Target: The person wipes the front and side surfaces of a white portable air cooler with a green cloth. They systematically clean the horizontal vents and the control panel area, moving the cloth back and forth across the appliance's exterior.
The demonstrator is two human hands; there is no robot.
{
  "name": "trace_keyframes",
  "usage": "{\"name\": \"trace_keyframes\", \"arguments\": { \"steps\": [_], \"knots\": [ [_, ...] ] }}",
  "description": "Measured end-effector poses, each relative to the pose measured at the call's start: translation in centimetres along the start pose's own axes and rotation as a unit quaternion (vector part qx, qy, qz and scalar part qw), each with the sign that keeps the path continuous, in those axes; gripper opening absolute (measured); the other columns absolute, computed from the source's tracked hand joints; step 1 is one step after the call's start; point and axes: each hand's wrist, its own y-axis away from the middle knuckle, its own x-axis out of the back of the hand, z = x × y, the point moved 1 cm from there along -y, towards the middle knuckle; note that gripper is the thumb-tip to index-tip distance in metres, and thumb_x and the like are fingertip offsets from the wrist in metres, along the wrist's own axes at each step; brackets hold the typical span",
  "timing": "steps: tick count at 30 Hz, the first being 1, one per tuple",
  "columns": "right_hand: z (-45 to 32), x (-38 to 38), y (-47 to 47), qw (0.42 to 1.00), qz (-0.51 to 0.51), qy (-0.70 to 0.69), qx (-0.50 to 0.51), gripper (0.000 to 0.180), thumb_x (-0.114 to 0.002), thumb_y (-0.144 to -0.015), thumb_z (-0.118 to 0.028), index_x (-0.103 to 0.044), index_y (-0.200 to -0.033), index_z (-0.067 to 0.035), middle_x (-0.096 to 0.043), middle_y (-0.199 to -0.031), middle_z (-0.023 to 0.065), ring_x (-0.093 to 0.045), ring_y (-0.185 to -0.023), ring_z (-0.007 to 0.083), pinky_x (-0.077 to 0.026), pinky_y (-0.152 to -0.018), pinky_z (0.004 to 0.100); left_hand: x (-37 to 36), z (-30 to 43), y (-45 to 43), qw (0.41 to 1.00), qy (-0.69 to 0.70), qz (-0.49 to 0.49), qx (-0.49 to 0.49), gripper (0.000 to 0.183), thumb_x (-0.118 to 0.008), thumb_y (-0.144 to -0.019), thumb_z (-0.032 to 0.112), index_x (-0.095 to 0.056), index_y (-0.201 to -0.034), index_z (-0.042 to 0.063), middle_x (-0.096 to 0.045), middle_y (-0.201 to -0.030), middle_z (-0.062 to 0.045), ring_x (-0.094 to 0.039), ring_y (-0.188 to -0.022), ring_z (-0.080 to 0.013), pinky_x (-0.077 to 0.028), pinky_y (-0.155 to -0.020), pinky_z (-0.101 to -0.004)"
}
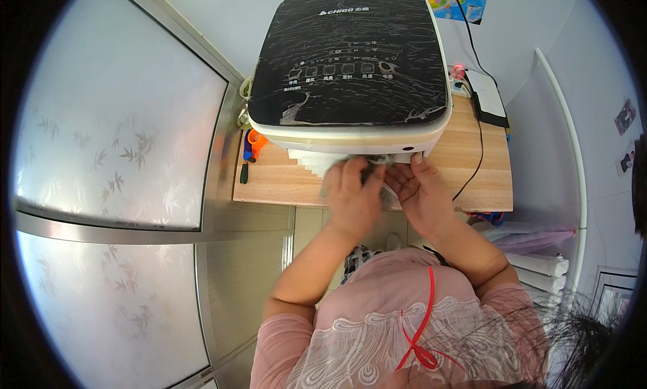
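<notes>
A CHIGO air cooler (349,98) with a black top panel and white body stands upright before me, its front facing me. My left hand (354,199), blurred, is closed around a crumpled greyish cloth or film (388,199), low at the cooler's front. Close beside it, my right hand (424,197) is turned palm inward. Its thumb touches the white front below the black oval spot, and its fingers curl near the grey material. Whether they grip it is hidden. White stepped slats (308,161) show beneath the cooler's front edge, left of my hands.
The cooler stands on a wood-grain table (465,166). An orange and blue object (255,144) lies at the left. A black cable (480,156) crosses the right side near a power strip (459,88). A frosted-glass door (121,111) rises at the left; a white pipe (573,136) stands right.
</notes>
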Motion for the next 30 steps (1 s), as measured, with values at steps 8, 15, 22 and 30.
{"name": "trace_keyframes", "arguments": {
  "steps": [8, 15, 22, 30],
  "knots": [
    [0.0, -0.2, -0.1, 1.000, -0.014, -0.005, 0.006, 0.029, -0.049, -0.094, -0.029, -0.053, -0.109, -0.004, -0.060, -0.114, 0.0194, -0.054, -0.113, 0.0326, -0.036, -0.105, 0.0464, 2.8, -6.7, 0.9, 0.980, -0.120, 0.038, 0.155, 0.038, -0.053, -0.065, -0.006, -0.064, -0.100, 0.001, -0.050, -0.092, -0.019, -0.050, -0.083, -0.0348, -0.041, -0.071, -0.0416],
    [0.0, -1.0, 0.1, 1.000, 0.010, 0.010, 0.013, 0.029, -0.050, -0.095, -0.026, -0.054, -0.107, 0.000, -0.059, -0.114, 0.0180, -0.055, -0.110, 0.0323, -0.039, -0.103, 0.0459, 1.6, -3.2, 0.5, 0.994, -0.025, -0.022, 0.108, 0.040, -0.054, -0.064, -0.003, -0.064, -0.102, 0.002, -0.049, -0.091, -0.017, -0.049, -0.082, -0.0334, -0.041, -0.069, -0.0402],
    [0.0, -0.8, -0.1, 1.000, 0.000, 0.003, 0.026, 0.030, -0.050, -0.095, -0.026, -0.053, -0.111, -0.001, -0.059, -0.116, 0.0171, -0.055, -0.111, 0.0308, -0.039, -0.101, 0.0447, 2.7, -6.5, 2.3, 0.973, -0.081, 0.005, 0.214, 0.044, -0.052, -0.064, -0.004, -0.062, -0.107, 0.002, -0.050, -0.097, -0.019, -0.051, -0.086, -0.0371, -0.043, -0.074, -0.0424],
    [0.7, 0.4, -0.3, 0.999, 0.016, 0.019, 0.023, 0.031, -0.047, -0.096, -0.027, -0.053, -0.112, -0.002, -0.058, -0.118, 0.0165, -0.055, -0.112, 0.0282, -0.040, -0.100, 0.0436, -0.2, -0.4, 1.0, 0.992, 0.100, -0.054, 0.055, 0.028, -0.059, -0.064, 0.000, -0.068, -0.088, 0.009, -0.054, -0.093, -0.015, -0.055, -0.086, -0.0322, -0.047, -0.071, -0.0397]
  ]
}}
